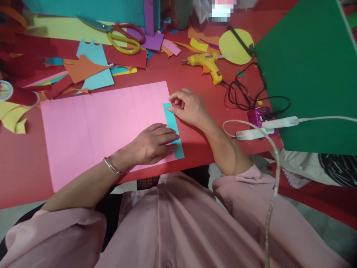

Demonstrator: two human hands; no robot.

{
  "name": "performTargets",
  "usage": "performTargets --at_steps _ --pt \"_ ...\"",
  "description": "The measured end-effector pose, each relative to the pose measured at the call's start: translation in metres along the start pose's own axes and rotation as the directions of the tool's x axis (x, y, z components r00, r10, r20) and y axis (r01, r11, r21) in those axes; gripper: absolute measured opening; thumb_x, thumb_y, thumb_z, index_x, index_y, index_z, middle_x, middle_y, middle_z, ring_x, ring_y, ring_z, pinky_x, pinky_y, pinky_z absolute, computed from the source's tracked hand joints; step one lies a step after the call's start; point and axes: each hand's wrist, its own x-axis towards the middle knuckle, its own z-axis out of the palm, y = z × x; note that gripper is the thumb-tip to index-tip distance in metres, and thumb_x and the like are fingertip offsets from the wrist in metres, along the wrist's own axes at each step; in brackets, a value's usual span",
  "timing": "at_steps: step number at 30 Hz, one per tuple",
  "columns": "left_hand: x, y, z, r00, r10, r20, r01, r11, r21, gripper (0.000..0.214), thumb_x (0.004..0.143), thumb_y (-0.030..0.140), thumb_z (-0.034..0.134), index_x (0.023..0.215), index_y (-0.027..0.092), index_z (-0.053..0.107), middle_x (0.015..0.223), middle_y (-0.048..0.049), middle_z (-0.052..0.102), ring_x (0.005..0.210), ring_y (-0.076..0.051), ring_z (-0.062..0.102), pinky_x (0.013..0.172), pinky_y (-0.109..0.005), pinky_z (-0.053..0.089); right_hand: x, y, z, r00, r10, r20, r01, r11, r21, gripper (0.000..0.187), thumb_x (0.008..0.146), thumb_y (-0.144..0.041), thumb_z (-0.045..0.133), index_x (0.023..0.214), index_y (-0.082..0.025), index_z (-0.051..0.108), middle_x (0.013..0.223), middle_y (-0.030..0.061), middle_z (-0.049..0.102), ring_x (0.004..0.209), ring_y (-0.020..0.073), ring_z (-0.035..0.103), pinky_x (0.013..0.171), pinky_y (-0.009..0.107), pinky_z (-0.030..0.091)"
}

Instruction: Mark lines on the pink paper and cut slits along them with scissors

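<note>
I am looking at a turquoise paper strip that is lying near the centre of the frame, along the right edge of a large pink paper sheet with faint lines ruled across it. The left hand is spreading flat, palm down, its fingers resting over the strip's lower half. The right hand is half curling at the strip's upper end, thumb touching the turquoise; I cannot tell whether it is pinching the paper. A silver bangle is circling the left wrist. Beneath everything I am seeing a red tabletop. Above and right of the hands, a yellow hot glue gun is lying beside a yellow paper disc. Toward the upper left, scissors with one red and one yellow handle are resting among paper offcuts, an orange scrap lying over a light-blue piece. At right, a purple power socket is holding white plugs, and a green board is filling the upper right.
</note>
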Motion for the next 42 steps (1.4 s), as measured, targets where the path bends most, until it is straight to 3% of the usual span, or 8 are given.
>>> performTargets --at_steps 34,42 --pt "-0.0001 0.0003 -0.0014 0.998 -0.047 0.043 0.048 0.999 -0.019 0.018 0.099 0.027 0.063 0.112 0.025 0.076 0.130 -0.0088 0.076 0.126 -0.027 0.068 0.109 -0.049 0.051 0.0009 0.0023 0.0018 1.000 0.013 0.008 -0.013 1.000 -0.003 0.017 0.088 -0.028 0.076 0.102 -0.021 0.071 0.097 0.0019 0.064 0.081 0.0159 0.058 0.073 0.031 0.043" --pt "0.0005 0.0008 -0.0009 1.000 -0.006 0.010 0.006 1.000 0.003 0.020 0.097 0.023 0.065 0.115 0.023 0.074 0.129 -0.0106 0.076 0.125 -0.028 0.068 0.110 -0.050 0.051 -0.0001 0.0024 0.0017 1.000 -0.008 -0.020 0.008 1.000 0.003 0.017 0.086 -0.027 0.079 0.101 -0.020 0.073 0.096 0.0014 0.066 0.077 0.0141 0.057 0.072 0.029 0.043"
